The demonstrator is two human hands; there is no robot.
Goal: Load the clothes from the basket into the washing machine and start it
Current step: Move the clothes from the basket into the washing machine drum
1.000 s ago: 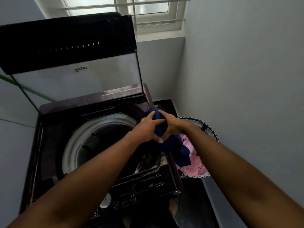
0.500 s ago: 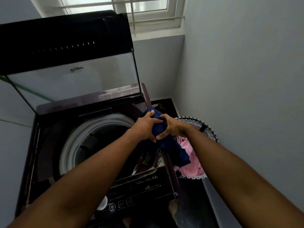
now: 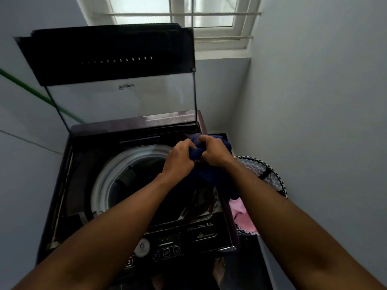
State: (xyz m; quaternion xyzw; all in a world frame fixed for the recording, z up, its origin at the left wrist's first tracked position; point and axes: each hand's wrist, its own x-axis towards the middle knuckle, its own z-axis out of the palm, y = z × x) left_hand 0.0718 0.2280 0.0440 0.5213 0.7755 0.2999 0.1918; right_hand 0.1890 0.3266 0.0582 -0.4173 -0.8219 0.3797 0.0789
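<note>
We held one navy garment bunched between our two hands, the left hand and the right hand both clenched on it, above the right rim of the one washing machine (lid raised). One basket stood just beside the machine, one pink garment showing inside.

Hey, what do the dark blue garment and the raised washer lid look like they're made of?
Dark blue garment: soft matte fabric, bunching and draping from both hands. Raised washer lid: clear glossy panel, glass or plastic, wall visible through it, with an opaque dark upper band.
</note>
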